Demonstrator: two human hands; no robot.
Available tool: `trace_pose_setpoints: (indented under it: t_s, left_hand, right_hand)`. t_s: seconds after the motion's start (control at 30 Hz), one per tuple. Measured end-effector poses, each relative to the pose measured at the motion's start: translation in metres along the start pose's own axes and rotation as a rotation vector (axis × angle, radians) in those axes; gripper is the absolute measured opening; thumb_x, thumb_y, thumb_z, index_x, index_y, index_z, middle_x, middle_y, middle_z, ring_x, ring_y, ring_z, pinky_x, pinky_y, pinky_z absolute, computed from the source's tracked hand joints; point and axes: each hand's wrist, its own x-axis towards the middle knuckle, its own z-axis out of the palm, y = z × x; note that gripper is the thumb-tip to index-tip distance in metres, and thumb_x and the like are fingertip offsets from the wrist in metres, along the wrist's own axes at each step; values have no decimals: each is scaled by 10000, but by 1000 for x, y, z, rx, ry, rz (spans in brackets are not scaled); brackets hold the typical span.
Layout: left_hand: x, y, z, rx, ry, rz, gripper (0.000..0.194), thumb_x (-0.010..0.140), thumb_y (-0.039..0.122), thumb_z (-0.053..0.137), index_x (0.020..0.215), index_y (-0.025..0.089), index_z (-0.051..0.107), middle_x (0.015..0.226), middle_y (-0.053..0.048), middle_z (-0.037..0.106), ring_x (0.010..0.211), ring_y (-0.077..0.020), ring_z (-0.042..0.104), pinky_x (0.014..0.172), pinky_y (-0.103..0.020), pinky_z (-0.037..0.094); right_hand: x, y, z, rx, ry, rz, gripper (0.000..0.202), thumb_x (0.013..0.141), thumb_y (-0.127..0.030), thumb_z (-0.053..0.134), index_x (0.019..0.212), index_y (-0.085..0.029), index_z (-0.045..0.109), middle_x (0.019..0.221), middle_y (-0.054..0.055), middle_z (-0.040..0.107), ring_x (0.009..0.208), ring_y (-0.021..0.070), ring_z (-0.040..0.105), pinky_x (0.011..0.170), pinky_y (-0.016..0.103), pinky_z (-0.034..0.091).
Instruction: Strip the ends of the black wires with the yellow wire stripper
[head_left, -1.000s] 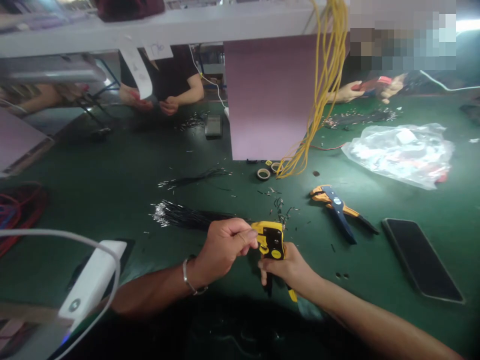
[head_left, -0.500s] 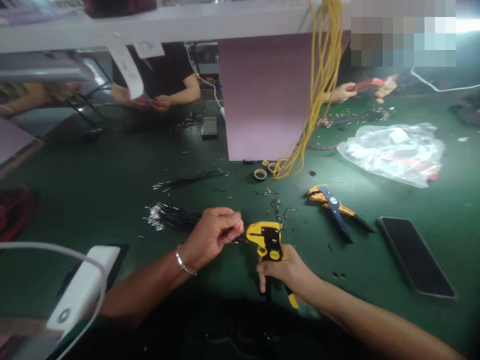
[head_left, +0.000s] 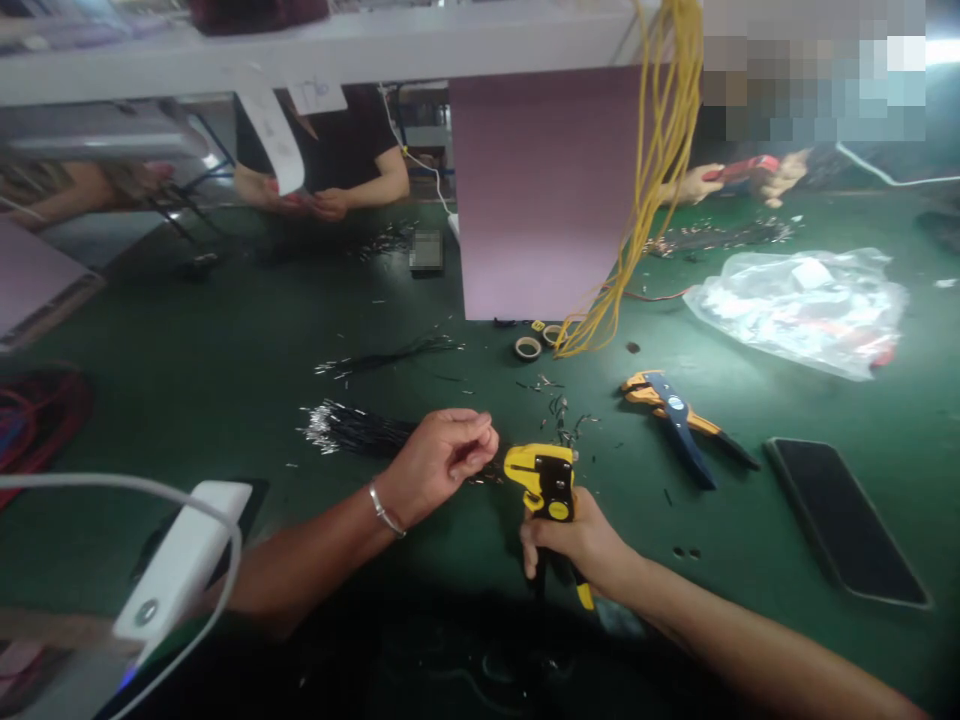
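Observation:
My right hand is wrapped round the handles of a yellow and black wire stripper, whose jaws point left. My left hand, a silver bracelet at its wrist, has thumb and fingers pinched together just left of those jaws. Whatever lies in that pinch is too small to make out. Beneath and behind the left hand runs a bundle of black wires with bright metal ends fanned out on the left. Small dark cut pieces are scattered beyond the stripper on the green table.
To the right lie a blue and orange wire stripper, a phone and a plastic bag. Yellow wires hang beside a pinkish panel. Tape rolls sit below it. Co-workers' hands are across the table.
The whole view has shifted slightly, so things sit a little further right. My right fingers look drawn in a bit closer round the handles. My left hand keeps its pinch.

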Motion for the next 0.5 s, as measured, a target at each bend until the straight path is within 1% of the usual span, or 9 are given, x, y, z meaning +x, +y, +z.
trace_pose_setpoints:
  t_s: [0.2,0.3,0.5]
  left_hand:
    - [4,-2,-2,20,-12,-4,295,826,233,588,565,112,530,511,10,461,367,-17,270,362,-186,119]
    - [5,-3,-3,6,-5,-14,291,821,229,594,564,112,526,517,8,461,372,-17,281,359,-182,119]
    - [6,-4,-2,-4,-3,-21,297,805,250,617,562,112,517,515,12,463,371,-15,278,351,-178,118]
  right_hand:
    - [4,7,-2,75,-11,6,172,690,-151,584,521,-159,616,442,16,627,461,144,558,537,261,446]
    - [5,7,-1,104,-9,11,144,681,-141,584,542,-162,615,439,8,626,444,144,563,528,261,447]
    - [5,5,1,112,-6,12,168,648,-142,559,487,-159,607,427,25,626,439,143,553,513,257,436]
